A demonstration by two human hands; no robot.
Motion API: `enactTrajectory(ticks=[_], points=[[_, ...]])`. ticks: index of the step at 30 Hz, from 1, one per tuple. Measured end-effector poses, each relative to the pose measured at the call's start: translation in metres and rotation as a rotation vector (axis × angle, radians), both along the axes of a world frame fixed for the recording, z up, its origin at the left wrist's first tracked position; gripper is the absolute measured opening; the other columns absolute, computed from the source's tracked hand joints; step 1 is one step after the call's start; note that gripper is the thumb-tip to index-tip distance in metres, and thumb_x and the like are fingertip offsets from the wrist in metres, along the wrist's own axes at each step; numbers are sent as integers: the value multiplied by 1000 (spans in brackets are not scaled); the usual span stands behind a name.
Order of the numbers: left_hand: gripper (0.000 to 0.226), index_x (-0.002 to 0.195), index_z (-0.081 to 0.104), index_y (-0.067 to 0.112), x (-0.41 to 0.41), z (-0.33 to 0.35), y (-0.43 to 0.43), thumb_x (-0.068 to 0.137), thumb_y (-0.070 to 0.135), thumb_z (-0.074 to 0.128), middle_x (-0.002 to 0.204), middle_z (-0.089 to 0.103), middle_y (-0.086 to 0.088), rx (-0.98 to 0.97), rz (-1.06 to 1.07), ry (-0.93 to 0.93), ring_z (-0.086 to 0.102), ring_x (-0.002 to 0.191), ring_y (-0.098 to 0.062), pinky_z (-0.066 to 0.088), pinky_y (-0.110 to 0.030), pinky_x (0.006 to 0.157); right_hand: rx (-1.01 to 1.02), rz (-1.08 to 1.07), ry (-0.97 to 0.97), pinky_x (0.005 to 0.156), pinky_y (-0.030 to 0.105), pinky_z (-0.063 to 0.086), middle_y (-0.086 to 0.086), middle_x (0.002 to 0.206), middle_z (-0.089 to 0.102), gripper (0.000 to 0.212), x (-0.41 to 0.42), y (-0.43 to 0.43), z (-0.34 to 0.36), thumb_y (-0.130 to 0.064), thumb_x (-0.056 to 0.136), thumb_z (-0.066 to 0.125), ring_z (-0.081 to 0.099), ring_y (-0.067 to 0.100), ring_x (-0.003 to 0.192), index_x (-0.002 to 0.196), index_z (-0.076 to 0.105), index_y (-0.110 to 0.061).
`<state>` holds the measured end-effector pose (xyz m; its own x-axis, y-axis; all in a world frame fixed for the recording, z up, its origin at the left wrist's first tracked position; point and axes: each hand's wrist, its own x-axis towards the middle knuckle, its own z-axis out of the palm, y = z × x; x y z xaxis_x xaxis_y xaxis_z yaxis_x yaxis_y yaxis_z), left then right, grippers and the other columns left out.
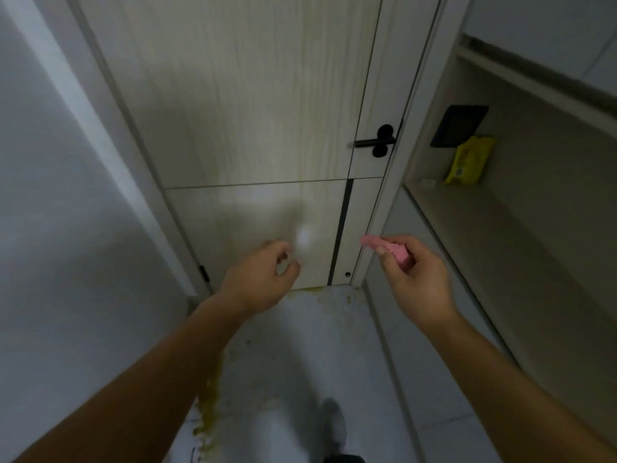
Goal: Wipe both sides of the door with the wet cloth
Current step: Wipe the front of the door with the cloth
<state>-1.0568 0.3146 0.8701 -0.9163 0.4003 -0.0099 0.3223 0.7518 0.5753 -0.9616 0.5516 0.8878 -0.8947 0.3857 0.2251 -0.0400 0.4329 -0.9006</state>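
**Narrow tiled passage, closed door at its end**

Narrow passage: grey wall (50, 195) close on the left, open shelving (500, 228) close on the right, and a strip of tiled floor (300, 345) between them.

The cloth (390, 250) is pink and bunched. It sits low in front of the door's right edge, beside the frame (400, 162). Its long axis runs from the palm up and left, with the free end pointing at the door. Contact with the door cannot be confirmed. The right hand (417, 279) grips it with fingers curled round it.

The left hand (260, 279) is level with the right, fingers curled. A white blur (304, 240) lies at its fingertips, and whether it holds anything cannot be told.

The door (250, 111) is pale wood grain, divided by thin dark grooves, and sits flush in the frame. Its black lever handle (375, 142) lies horizontal and points left.

Yellowish stains (207, 406) mark the floor from the threshold back along the left wall. A yellow packet (469, 162) leans on the shelf under a black panel (459, 125).
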Motion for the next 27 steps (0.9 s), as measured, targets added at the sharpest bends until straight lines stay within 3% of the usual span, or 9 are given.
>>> enactTrajectory(ticks=[3, 7, 12, 17, 21, 23, 27], points=[[46, 126, 60, 19, -60, -3, 35, 95, 52, 51, 110, 59, 3, 21, -42, 11, 60, 101, -17, 47, -32, 84, 49, -18, -4, 74, 10, 51, -32, 95, 71, 17, -54, 30, 1, -28, 98, 66, 66, -9, 88, 93, 63, -45], [39, 126, 60, 20, -144, -12, 81, 99, 47, 53, 113, 62, 1, -30, -42, 46, 60, 100, -14, 43, -28, 82, 55, -13, -31, 86, 16, 52, -23, 107, 72, 11, -134, 75, -3, -40, 96, 64, 65, -9, 101, 106, 69, -39], [41, 132, 56, 22, -237, -15, 130, 100, 48, 51, 121, 62, 1, -64, -49, 30, 55, 102, -9, 41, -26, 84, 98, -31, -74, 66, 4, 45, -17, 92, 72, 21, -236, 122, -7, -38, 99, 65, 64, -8, 80, 114, 74, -26], [41, 133, 55, 22, -298, -16, 163, 101, 47, 52, 124, 61, 0, -24, -103, 14, 53, 102, -7, 41, -25, 86, 162, -40, -71, 82, 3, 45, -13, 105, 73, 25, -302, 146, -17, -41, 100, 63, 65, -5, 96, 117, 73, -25], [45, 139, 51, 21, -356, -18, 193, 101, 45, 53, 129, 58, -2, 32, -189, -4, 56, 109, -11, 42, -24, 89, 216, -44, -65, 94, 8, 47, -8, 119, 70, 28, -364, 167, -34, -29, 102, 61, 63, -6, 106, 128, 69, -21], [46, 143, 49, 21, -382, -23, 207, 102, 41, 54, 132, 57, -2, 66, -238, -22, 57, 112, -13, 42, -24, 91, 338, -76, -13, 107, 21, 46, 1, 127, 68, 29, -391, 176, -41, -20, 102, 61, 63, 4, 115, 130, 68, -15], [45, 148, 46, 19, -418, -33, 232, 104, 27, 53, 138, 54, -1, 178, -295, -108, 57, 113, -14, 46, -28, 98, 733, -110, 21, 106, 5, 31, 18, 127, 62, 26, -433, 189, -54, -3, 101, 56, 57, 21, 115, 126, 65, -1]])
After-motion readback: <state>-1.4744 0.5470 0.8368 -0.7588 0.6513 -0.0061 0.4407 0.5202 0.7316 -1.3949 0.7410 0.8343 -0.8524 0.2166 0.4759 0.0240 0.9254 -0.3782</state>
